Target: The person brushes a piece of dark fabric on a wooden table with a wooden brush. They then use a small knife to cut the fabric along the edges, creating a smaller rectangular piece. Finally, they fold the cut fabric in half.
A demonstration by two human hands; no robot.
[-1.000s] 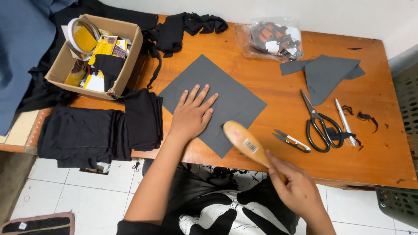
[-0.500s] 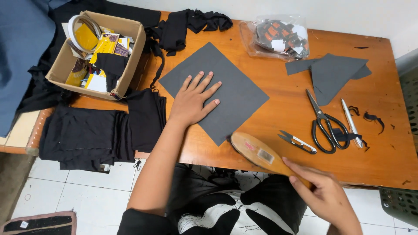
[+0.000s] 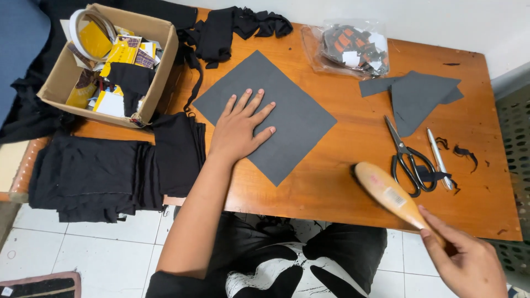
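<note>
On the wooden table (image 3: 342, 165) we see the left hand (image 3: 240, 129) lying flat, fingers spread, on a dark grey square (image 3: 265, 113) of fabric. Near the front edge, the right hand (image 3: 469, 262) grips the handle of a wooden brush (image 3: 389, 194), whose head hovers over bare wood beside the scissors (image 3: 408, 157) and a pen (image 3: 439, 157). At far left sits a cardboard box (image 3: 160, 60), with black cloth (image 3: 110, 171) stacked below it.
</note>
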